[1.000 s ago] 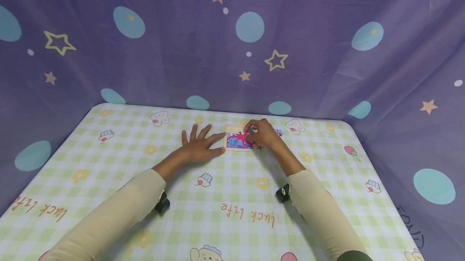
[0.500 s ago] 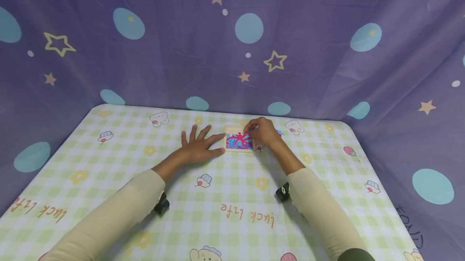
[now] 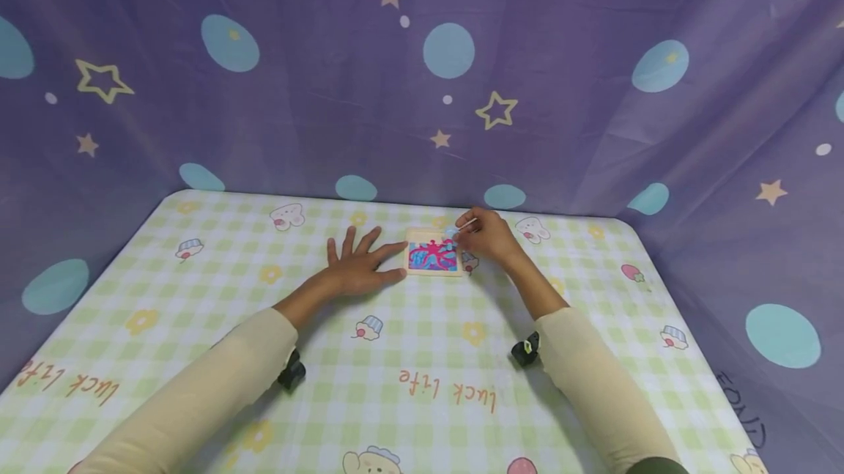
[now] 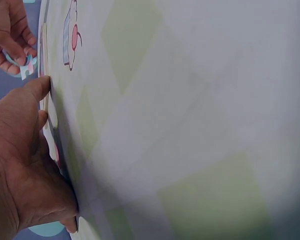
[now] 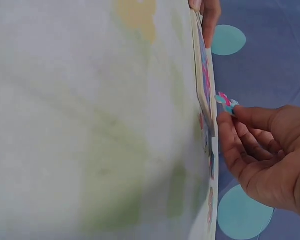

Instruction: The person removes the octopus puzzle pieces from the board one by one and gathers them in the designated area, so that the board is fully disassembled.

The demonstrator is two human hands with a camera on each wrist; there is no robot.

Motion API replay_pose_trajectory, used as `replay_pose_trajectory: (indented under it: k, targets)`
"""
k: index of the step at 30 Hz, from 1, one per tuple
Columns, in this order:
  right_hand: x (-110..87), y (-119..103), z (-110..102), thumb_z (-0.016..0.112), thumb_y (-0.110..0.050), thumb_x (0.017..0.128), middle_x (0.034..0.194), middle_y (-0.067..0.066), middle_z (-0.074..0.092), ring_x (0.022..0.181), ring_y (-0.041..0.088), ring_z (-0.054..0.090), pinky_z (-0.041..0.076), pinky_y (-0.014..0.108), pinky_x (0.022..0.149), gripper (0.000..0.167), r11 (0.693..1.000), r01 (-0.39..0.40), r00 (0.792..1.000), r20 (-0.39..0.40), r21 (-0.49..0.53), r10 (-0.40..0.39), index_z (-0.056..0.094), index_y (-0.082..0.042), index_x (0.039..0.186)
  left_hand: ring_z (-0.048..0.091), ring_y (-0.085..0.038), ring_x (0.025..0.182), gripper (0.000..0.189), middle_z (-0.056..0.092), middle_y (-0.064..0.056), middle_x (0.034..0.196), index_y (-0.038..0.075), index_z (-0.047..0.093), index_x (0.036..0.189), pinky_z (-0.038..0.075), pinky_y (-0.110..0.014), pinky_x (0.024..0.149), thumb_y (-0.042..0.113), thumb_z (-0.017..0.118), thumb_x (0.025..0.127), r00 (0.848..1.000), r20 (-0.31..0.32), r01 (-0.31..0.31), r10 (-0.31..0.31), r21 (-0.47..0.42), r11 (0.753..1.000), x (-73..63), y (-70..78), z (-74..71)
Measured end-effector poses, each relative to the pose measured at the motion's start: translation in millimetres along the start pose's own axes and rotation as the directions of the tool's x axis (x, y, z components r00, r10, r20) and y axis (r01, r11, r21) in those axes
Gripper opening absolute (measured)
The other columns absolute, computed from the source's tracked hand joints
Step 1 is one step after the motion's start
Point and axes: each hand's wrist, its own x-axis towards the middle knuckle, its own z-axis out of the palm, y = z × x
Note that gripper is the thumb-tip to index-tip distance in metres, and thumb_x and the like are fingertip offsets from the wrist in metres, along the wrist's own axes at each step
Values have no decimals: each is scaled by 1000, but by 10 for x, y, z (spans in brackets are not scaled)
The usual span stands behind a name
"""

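A small jigsaw puzzle in a light wooden frame lies on the table, its picture a pink octopus on blue. My left hand rests beside it with fingers spread, thumb and index fingertips right at the frame's left edge. Between thumb and fingers, my right hand pinches a puzzle piece in light blue and pink, raised over the frame's upper right corner. The left wrist view also shows this puzzle piece with a notched edge. Bare wood shows along the top inside the frame.
A checked tablecloth with printed cupcakes, flowers and lettering covers the table. Behind the table's far edge hangs a purple curtain with stars and dots. A black wrist camera sits under the right sleeve, another under the left.
My right hand has lifted and shifted slightly right from the puzzle's upper right, bringing the pinched puzzle piece into view. The left hand stays at the frame. Coloured bits right of it are now hidden.
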Motion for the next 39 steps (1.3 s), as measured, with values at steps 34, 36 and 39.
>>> replay_pose_trajectory:
  k: [34, 36, 39]
  targets:
    - [-473, 174, -409, 76, -7, 106, 122, 28, 81, 93, 16, 80, 69, 36, 94, 29, 987, -54, 998, -9, 149, 56, 74, 9, 129, -31, -47, 172, 76, -6, -1, 194, 55, 30, 176, -23, -81, 129, 81, 49, 107, 1000, -8, -7, 7, -7, 1000, -7, -21, -17]
    - [-494, 200, -446, 76, -9, 106, 123, 28, 81, 94, 16, 80, 69, 36, 94, 30, 989, -61, 998, -14, 138, 64, 74, 8, 132, -31, -47, 172, 76, -6, -1, 194, 55, 30, 176, -23, -81, 129, 81, 49, 107, 1000, -8, -6, 6, -6, 1000, -7, -21, -13]
    - [-523, 241, -504, 75, -10, 107, 124, 28, 81, 96, 16, 80, 69, 36, 94, 30, 989, -69, 997, -22, 133, 73, 74, 7, 132, -30, -48, 173, 76, -5, -1, 194, 55, 30, 176, -23, -81, 129, 81, 49, 107, 1000, -8, -4, 4, -3, 1000, -11, -24, -1]
